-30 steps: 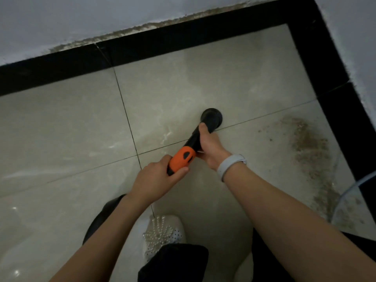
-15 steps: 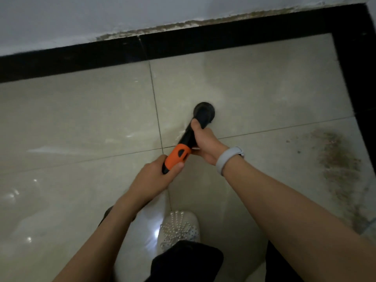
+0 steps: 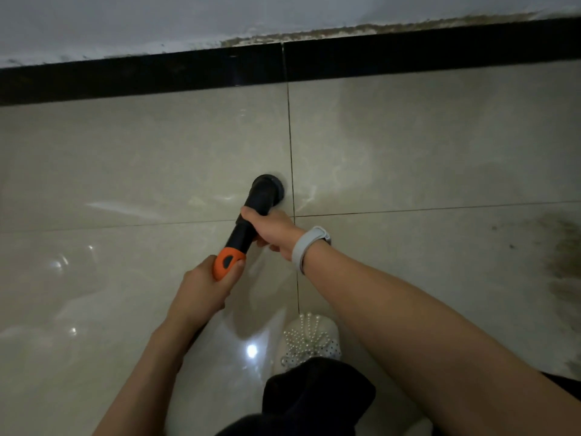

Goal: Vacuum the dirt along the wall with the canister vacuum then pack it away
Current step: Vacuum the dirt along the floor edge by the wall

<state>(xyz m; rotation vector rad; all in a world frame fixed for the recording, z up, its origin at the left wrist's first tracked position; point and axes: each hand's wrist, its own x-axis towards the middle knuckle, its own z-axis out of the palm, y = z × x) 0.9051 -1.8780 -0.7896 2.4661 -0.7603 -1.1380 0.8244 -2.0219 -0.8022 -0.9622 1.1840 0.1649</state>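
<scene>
Vacuum wand (image 3: pixel 251 221), black with an orange collar, pointed down at the floor tile (image 3: pixel 141 158), its round nozzle (image 3: pixel 268 187) meeting the tile just beside a grout line. I saw my left hand (image 3: pixel 204 294) wrapped round the orange end and my right hand (image 3: pixel 270 228) gripping the black tube. Dirt (image 3: pixel 562 256) lay well apart, far right.

The floor (image 3: pixel 125 158) is glossy cream tile with thin dark grout lines crossing near its middle and a black border strip (image 3: pixel 141 75) along the far edge, at the wall. The vacuum's round black nozzle (image 3: pixel 268 187) rests on the tile beside the grout crossing. A brown dirt patch (image 3: pixel 562 262) lies at the right edge. A white pearl-beaded shoe (image 3: pixel 309 339) stands at the near edge.
</scene>
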